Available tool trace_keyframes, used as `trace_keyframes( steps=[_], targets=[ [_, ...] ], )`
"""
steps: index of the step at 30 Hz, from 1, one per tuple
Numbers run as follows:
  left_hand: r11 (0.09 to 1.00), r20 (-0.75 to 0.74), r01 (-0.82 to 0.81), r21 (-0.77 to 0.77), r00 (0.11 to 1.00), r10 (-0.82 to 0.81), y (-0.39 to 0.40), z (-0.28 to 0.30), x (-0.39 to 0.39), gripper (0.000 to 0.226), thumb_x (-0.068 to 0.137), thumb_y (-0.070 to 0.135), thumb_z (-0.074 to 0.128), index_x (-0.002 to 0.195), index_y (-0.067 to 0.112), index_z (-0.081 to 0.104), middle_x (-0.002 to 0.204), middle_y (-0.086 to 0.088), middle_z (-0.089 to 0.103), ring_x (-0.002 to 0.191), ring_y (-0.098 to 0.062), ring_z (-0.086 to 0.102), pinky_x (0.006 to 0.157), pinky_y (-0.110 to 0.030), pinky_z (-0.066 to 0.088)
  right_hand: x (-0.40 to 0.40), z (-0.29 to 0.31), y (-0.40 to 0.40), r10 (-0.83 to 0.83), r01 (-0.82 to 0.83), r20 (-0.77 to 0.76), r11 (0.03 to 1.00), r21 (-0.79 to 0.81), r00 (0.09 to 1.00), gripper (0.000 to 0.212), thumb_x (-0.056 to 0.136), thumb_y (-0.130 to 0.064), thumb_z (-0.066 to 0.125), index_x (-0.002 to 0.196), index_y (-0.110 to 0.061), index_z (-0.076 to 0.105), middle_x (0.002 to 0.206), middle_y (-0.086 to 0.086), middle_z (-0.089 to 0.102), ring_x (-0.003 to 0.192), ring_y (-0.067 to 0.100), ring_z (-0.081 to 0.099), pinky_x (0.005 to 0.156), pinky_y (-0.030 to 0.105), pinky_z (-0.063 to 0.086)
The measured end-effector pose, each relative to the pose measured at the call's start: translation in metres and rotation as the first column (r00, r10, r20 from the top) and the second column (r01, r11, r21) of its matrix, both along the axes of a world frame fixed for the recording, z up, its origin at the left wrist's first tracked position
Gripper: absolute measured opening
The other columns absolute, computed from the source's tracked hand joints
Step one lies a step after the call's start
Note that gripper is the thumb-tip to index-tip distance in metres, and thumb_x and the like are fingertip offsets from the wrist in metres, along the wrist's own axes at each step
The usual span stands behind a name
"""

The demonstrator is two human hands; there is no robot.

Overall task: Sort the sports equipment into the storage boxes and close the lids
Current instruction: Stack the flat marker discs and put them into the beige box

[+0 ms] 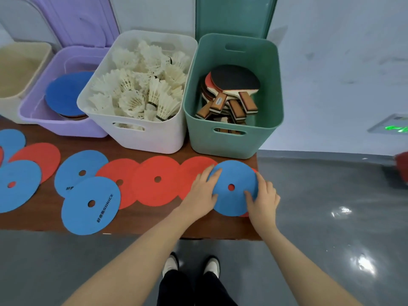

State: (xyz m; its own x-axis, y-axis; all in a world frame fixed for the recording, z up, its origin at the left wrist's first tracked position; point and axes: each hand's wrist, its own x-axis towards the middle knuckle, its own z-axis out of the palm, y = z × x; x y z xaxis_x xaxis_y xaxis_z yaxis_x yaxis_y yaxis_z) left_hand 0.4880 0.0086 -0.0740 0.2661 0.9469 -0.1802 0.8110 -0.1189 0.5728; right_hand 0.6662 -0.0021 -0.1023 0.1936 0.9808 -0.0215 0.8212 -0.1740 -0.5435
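A blue flat disc point(234, 175) with a centre hole lies at the table's right end, on top of a red disc. My left hand point(204, 191) rests on its left edge with fingers laid flat. My right hand point(262, 197) holds its right edge, fingers on top. Several more red discs point(157, 193) and blue discs point(91, 206) are spread over the brown table point(44, 221). The purple box point(66, 127) holds stacked discs, the white box point(141, 138) holds shuttlecocks, and the green box point(231, 142) holds table tennis paddles.
A beige box point(13, 102) stands at the far left. A purple lid point(84, 21) and a green lid point(234, 16) lean on the wall behind the boxes. The table's right edge runs just beyond my right hand, with grey floor below.
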Motion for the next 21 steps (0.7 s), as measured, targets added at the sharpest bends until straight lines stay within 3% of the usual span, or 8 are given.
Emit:
trace_keyframes(
  steps=[5, 9, 13, 17, 21],
  targets=[
    [0.988, -0.318, 0.006, -0.151, 0.947, -0.054, 0.011, -0.014, 0.03, 0.076, 0.093, 0.036, 0.048, 0.149, 0.017, 0.001, 0.155, -0.016, -0.002, 0.141, -0.034, 0.003, 0.113, -0.044, 0.005, 0.016, -0.004, 0.005, -0.13, 0.139, 0.071, 0.981, -0.134, 0.989, 0.057, 0.087, -0.025, 0.061, 0.138, -0.016, 0.039, 0.126, 0.015, 0.041, 0.11, 0.033, 0.04, 0.096, 0.044, 0.029],
    [0.99, -0.332, 0.003, -0.141, 0.942, -0.05, 0.008, -0.021, 0.034, 0.071, 0.092, 0.037, 0.049, 0.148, 0.023, 0.008, 0.155, -0.01, 0.0, 0.141, -0.031, -0.002, 0.113, -0.047, 0.002, 0.014, -0.007, 0.006, -0.139, 0.134, -0.008, 0.97, -0.202, 0.99, 0.055, 0.092, -0.023, 0.054, 0.142, -0.017, 0.032, 0.131, 0.01, 0.041, 0.115, 0.027, 0.044, 0.1, 0.041, 0.028],
    [0.997, -0.217, 0.012, -0.079, 0.976, -0.029, 0.001, -0.023, 0.031, 0.068, 0.088, 0.032, 0.057, 0.145, 0.03, 0.02, 0.145, -0.003, 0.021, 0.134, -0.024, 0.017, 0.108, -0.039, 0.013, 0.017, -0.003, 0.001, -0.14, 0.127, -0.11, 0.985, -0.12, 0.984, 0.055, 0.088, -0.003, 0.049, 0.14, -0.016, 0.035, 0.127, 0.008, 0.04, 0.106, 0.025, 0.044, 0.098, 0.033, 0.023],
    [0.998, 0.032, -0.043, -0.048, 0.998, 0.045, -0.009, -0.022, 0.032, 0.065, 0.087, 0.021, 0.058, 0.143, 0.029, 0.026, 0.137, -0.001, 0.022, 0.126, -0.02, 0.028, 0.104, -0.031, 0.018, 0.021, 0.002, -0.004, -0.093, 0.076, -0.217, 0.994, -0.084, 0.972, 0.055, 0.089, 0.0, 0.046, 0.14, -0.019, 0.036, 0.127, 0.006, 0.039, 0.092, 0.014, 0.033, 0.099, 0.035, 0.031],
    [0.975, 0.284, -0.22, -0.009, 0.935, 0.214, -0.018, -0.017, 0.024, 0.06, 0.086, 0.008, 0.059, 0.139, 0.021, 0.036, 0.132, 0.001, 0.023, 0.122, -0.016, 0.033, 0.106, -0.027, 0.031, 0.002, 0.006, -0.006, -0.054, 0.045, -0.325, 0.998, -0.037, 0.944, 0.055, 0.091, 0.0, 0.046, 0.141, -0.021, 0.036, 0.126, 0.003, 0.041, 0.099, 0.017, 0.039, 0.094, 0.032, 0.038]
  ],
)
